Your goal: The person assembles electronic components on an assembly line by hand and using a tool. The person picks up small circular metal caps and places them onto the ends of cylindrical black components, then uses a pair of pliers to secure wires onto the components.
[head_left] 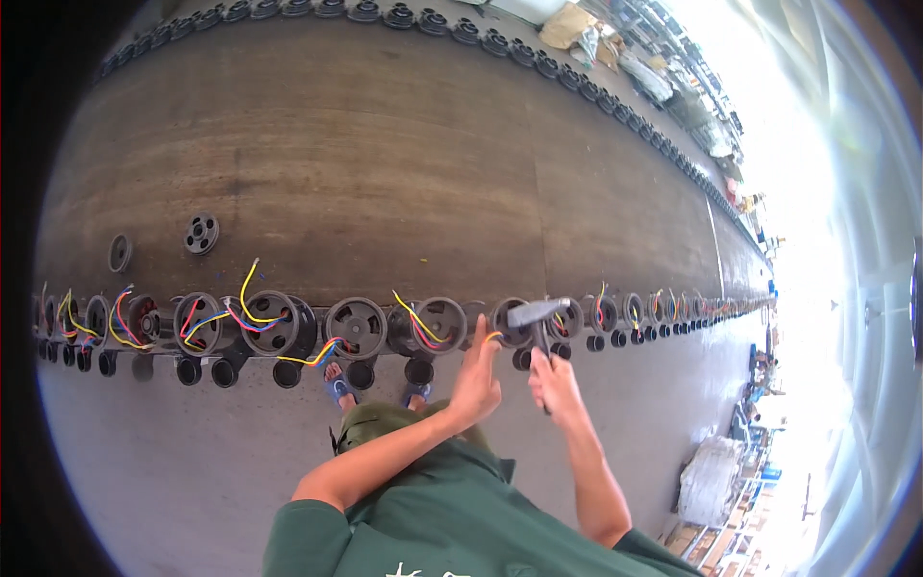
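Note:
My right hand (555, 385) is closed round the dark handle of a hammer (536, 312). Its grey metal head is over a black round housing (511, 323) in the row along the near table edge. My left hand (475, 383) is just left of the hammer, index finger stretched up against the row and the other fingers partly hidden. Beside that fingertip a short bit of orange-yellow wire (493, 336) shows. To its left, another round housing (440, 325) has yellow, red and blue wires (415, 317) coming out of it.
The long brown wooden table (346, 163) stretches away to both sides. Two loose black discs (201, 234) lie on it at the left. More black round parts (433, 21) line its far edge. A wrapped whitish bundle (710, 481) stands on the floor at the right.

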The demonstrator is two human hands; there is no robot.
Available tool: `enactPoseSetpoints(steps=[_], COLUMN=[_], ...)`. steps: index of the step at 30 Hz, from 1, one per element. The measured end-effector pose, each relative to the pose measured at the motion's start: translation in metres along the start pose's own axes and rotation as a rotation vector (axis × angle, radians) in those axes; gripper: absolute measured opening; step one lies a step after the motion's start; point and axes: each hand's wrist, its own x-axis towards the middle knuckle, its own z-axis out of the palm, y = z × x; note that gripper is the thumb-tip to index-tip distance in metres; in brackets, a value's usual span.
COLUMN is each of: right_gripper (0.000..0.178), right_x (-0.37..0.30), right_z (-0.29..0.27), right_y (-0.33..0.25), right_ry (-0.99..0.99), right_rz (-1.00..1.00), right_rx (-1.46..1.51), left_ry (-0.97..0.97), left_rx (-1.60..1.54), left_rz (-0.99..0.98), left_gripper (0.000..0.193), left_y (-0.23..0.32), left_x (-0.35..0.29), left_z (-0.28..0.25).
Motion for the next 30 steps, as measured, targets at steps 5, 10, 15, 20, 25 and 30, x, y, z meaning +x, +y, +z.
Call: enactPoseSetpoints(steps=[5,10,15,20,25,30], right_gripper=[0.038,0.038,0.038,0.031,0.036,0.042], right_x=[-0.007,0.04,0.044,0.051,0.068,0.085], right_z=[-0.027,-0.026,-0.073,-0.086,-0.076,-0.095], right_y=[-0.013,0.054,0.007,0.014,0.03,0.023], right_ry=[-0.016,0.072,-0.219,-0.342,-0.411,-0.507], right_rz=[-0.294,-0.541,-0.592,-0.766,-0.63,-0.66], right_rx=[0.042,-0.414,-0.458,-0.407,-0.534,-0.421], left_ry=[0.052,0.228,0.448,0.517,0.387,0.348], left_rx=[0.012,0.014,0.056,0.005,-0.25,-0.065], left_rz=[0.011,-0.027,-0.159,-0.095,-0.121,-0.17], left_gripper=[0.053,0.047,0.04,0.037,0.042,0.036], left_y=[0.013,0.014,0.009,0.014,0.016,0.011], left_x=[-0.002,0.0,0.003,0.011,-0.002,0.006], left_z=[0.005,0.032,0.06,0.078,0.056,0.046])
